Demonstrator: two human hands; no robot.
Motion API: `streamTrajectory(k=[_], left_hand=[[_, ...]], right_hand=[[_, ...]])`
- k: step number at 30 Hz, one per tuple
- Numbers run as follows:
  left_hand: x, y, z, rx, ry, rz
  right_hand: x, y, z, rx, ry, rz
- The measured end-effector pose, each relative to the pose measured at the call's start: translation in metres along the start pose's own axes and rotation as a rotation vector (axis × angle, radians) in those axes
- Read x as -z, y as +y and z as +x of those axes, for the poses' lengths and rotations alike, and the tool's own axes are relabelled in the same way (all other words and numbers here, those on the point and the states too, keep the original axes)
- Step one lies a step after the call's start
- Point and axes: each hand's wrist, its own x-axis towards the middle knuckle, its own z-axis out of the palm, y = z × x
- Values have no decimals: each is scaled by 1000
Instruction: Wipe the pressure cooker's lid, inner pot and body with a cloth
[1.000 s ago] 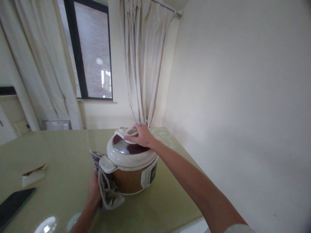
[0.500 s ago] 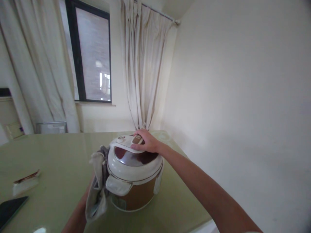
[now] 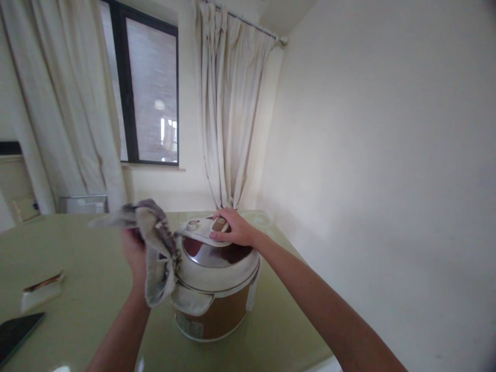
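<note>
Round white-and-brown electric cooker [image 3: 227,315]: upright, near centre of the pale green glossy surface [image 3: 93,268], lid closed. Right hand [image 3: 237,230]: curled over the lid handle. Left hand [image 3: 135,258]: gripping a crumpled grey-and-white cloth [image 3: 157,258], fingers mostly hidden. Progress: cloth at the cooker's left side; amounts done and left unclear. Change: cloth raised from low beside the cooker to lid height.

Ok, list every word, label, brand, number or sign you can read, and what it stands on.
No text is readable.
Cooker, lower side: pale label, too blurred.
Lid handle: any marking is too small.
Side panel: seen too edge-on.
</note>
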Motion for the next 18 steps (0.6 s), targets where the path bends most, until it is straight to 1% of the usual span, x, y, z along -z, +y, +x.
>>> streamTrajectory(k=[2, 4, 6, 10, 11, 13, 15, 18], left_hand=[[-1, 11, 8, -41, -100, -7], [3, 17, 5, -89, -249, 13], [14, 16, -5, -144, -365, 82], [39, 12, -33, -318, -523, 204], [41, 13, -38, -353, -533, 223], [39, 17, -42, -390, -508, 262], [29, 24, -40, -391, -466, 287], [11, 32, -25, -348, -411, 268]], right_hand=[[0, 1, 0, 8, -3, 1], [0, 1, 1, 18, -9, 18], [0, 0, 1, 3, -8, 40], [-2, 0, 0, -46, 32, 92], [-3, 1, 0, -41, 43, 116], [-4, 2, 1, -28, 54, 167], [-4, 2, 1, -32, 61, 211], [-2, 0, 0, -50, 69, 263]])
